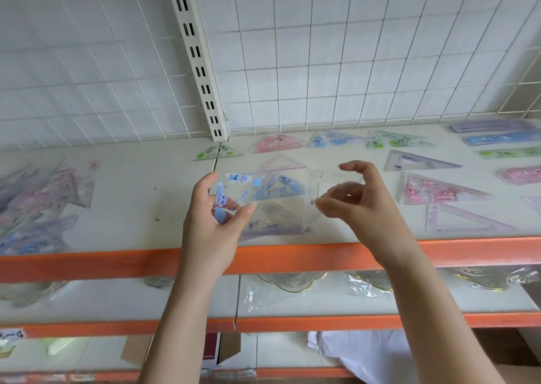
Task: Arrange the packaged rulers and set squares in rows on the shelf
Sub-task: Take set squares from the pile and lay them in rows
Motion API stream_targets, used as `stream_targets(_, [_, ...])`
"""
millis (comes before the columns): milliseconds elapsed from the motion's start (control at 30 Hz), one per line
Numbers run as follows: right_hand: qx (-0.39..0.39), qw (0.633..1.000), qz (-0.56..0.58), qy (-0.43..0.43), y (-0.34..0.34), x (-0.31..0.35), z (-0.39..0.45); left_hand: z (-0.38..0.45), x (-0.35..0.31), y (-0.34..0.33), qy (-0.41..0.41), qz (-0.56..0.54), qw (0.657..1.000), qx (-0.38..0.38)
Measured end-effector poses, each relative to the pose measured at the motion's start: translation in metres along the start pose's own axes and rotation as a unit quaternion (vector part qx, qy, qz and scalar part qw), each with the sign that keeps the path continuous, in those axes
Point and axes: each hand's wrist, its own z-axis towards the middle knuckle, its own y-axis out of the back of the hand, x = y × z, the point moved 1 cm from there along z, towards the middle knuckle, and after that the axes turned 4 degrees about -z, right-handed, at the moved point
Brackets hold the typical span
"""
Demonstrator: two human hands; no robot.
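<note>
— where are the person's arms?
— both bare forearms rise from the bottom edge, angled slightly toward each other.
— the left hand (215,218)?
— palm turned toward the camera, thumb and fingers curled in a pinch, thumb tip out to the right.
— and the right hand (361,199)?
— held just beside it at about the same height, thumb and forefinger pinched together, the other fingers arched above, loosely curled.

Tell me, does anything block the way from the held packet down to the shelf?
Yes. Both hands hold the clear packet above set squares already lying on the shelf right beneath it.
</note>
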Motion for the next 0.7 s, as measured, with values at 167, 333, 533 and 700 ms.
stream_targets(167, [-0.034, 0.998, 0.045, -0.011, -0.008, -0.005, 0.0, -0.008, 0.004, 0.007, -0.001, 0.023, 1.0, -0.008])
stream_targets(333, [-0.036, 0.993, 0.105, -0.042, -0.028, -0.004, 0.006, 0.0, 0.004, 0.021, -0.004, 0.07, 0.997, -0.012])
stream_targets(533, [-0.053, 0.998, -0.026, -0.034, -0.063, -0.007, 0.012, 0.02, 0.0, 0.037, -0.009, 0.1, 0.995, -0.001])
stream_targets(700, [-0.105, 0.946, -0.302, -0.053, -0.08, -0.007, 0.013, 0.042, 0.004, 0.047, -0.021, 0.13, 0.991, 0.027])
